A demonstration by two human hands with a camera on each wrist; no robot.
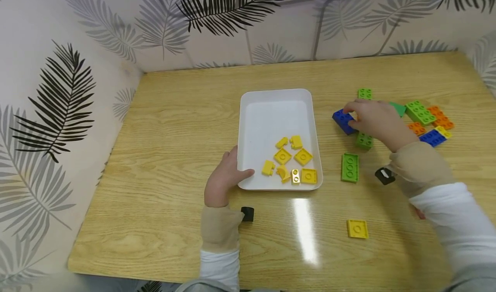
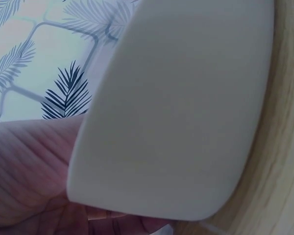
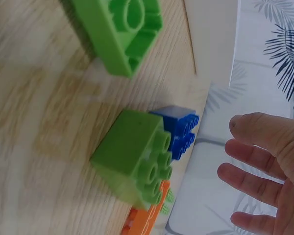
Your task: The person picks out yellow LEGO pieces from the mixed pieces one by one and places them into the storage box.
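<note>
My left hand point(image 1: 224, 178) grips the left side of a white tray point(image 1: 277, 115), thumb over the rim and fingers outside the wall. In the left wrist view the tray's wall point(image 2: 171, 117) hides most of those fingers. Several yellow toy bricks point(image 1: 283, 156) lie in the tray's near half. My right hand point(image 1: 381, 122) hovers over the loose bricks, fingers apart and holding nothing in the right wrist view. Closest to it are a blue brick point(image 1: 342, 122) by the fingertips and a green brick point(image 3: 132, 156) below. An orange brick point(image 3: 149, 210) is partly hidden behind the green one.
To the right lie more green point(image 1: 420, 113), orange point(image 1: 441, 117) and blue bricks point(image 1: 432, 138). A flat green brick point(image 1: 350, 168) and a yellow square piece point(image 1: 357, 229) lie nearer on the wooden table point(image 1: 162, 154). A leaf-patterned wall point(image 1: 279, 29) borders its far edge.
</note>
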